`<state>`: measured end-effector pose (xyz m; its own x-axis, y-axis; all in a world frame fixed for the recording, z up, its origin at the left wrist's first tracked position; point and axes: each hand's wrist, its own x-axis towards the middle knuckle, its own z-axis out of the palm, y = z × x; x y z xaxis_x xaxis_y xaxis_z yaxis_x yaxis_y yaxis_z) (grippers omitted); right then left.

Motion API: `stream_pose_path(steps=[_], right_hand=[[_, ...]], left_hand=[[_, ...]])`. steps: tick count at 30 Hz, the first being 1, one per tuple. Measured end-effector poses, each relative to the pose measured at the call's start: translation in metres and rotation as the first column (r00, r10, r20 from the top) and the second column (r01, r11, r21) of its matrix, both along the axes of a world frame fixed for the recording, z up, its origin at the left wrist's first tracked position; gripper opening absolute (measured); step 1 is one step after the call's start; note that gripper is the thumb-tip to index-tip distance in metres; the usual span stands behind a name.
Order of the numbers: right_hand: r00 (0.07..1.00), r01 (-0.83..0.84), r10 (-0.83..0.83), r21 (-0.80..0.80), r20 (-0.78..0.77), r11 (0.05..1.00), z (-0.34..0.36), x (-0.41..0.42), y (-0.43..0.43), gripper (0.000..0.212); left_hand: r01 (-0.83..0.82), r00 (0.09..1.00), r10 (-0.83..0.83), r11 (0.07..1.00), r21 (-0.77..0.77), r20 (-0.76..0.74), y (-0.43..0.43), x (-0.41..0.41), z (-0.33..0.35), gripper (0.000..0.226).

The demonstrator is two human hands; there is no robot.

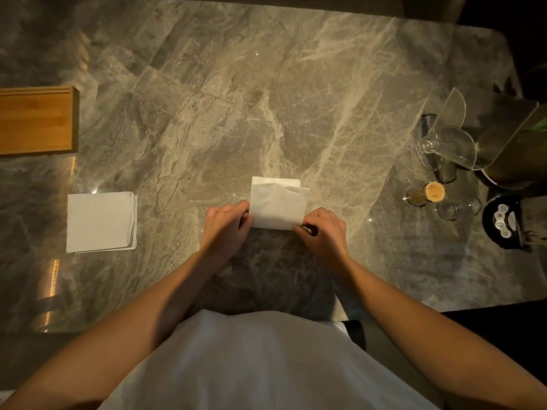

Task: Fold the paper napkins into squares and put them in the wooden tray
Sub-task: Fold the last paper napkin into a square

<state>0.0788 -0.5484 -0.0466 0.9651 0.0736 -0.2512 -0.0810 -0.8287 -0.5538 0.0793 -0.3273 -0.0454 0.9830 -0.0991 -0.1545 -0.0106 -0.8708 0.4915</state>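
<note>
Mid-surface near the front edge: left hand and right hand fingers pinch a half-folded white paper napkin, seemingly by its near corners.

One grey marble bench. One wooden tray. One white paper napkin, partly folded. One stack of white square napkins; number of sheets unclear. One clear jar of wooden toothpicks. Two bare hands: left hand, right hand.

We are seeing a grey marble table veined in pale cream filling the frame, a honey-brown wooden tray at the left edge, a white napkin stack at centre left, a white napkin at centre, and a white shirt along the bottom.
</note>
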Motion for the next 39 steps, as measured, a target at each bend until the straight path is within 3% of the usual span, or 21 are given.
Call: stream_pose_path(steps=[4,9,18,21,23,26,29,33,39], right_hand=[[0.999,0.024,-0.024,-0.017,-0.028,1.0,-0.002,-0.002,0.001,0.014],[0.998,0.032,-0.034,-0.038,-0.054,0.999,-0.003,-0.001,0.003,0.018],[0.999,0.017,-0.019,-0.076,-0.035,0.997,-0.003,0.0,0.005,0.02],[0.994,0.111,-0.111,0.017,-0.015,0.994,-0.002,-0.001,0.005,0.017],[0.984,0.179,-0.18,0.091,0.002,0.98,-0.001,-0.001,0.001,0.028],[0.994,0.021,-0.016,-0.043,0.104,0.999,0.0,0.002,-0.004,0.046],[0.98,-0.133,0.158,-0.187,0.124,0.973,0.0,0.011,-0.001,0.066],[0.951,-0.286,0.309,-0.308,0.026,0.907,-0.002,0.023,0.006,0.077],[0.947,-0.316,0.319,-0.339,-0.047,0.886,-0.008,0.025,0.003,0.083]], left_hand=[[-0.034,0.999,0.034,0.999,-0.034,0.006,-0.001,0.001,-0.004,0.008],[-0.103,0.995,0.104,0.99,-0.1,0.004,-0.004,-0.001,-0.008,0.033],[-0.148,0.989,0.142,0.975,-0.163,-0.047,-0.003,0.002,-0.004,0.044],[-0.162,0.987,0.154,0.966,-0.203,-0.053,-0.002,0.005,-0.003,0.052],[-0.093,0.994,0.098,0.99,-0.101,0.048,0.001,0.006,-0.004,0.058],[0.058,0.985,-0.076,0.992,0.114,0.156,0.005,0.011,-0.002,0.064],[0.191,0.974,-0.213,0.955,0.229,0.077,0.007,0.021,-0.004,0.069],[0.279,0.957,-0.289,0.917,0.286,-0.006,0.008,0.032,-0.005,0.075],[0.297,0.955,-0.277,0.902,0.315,-0.105,0.015,0.032,-0.015,0.077]])
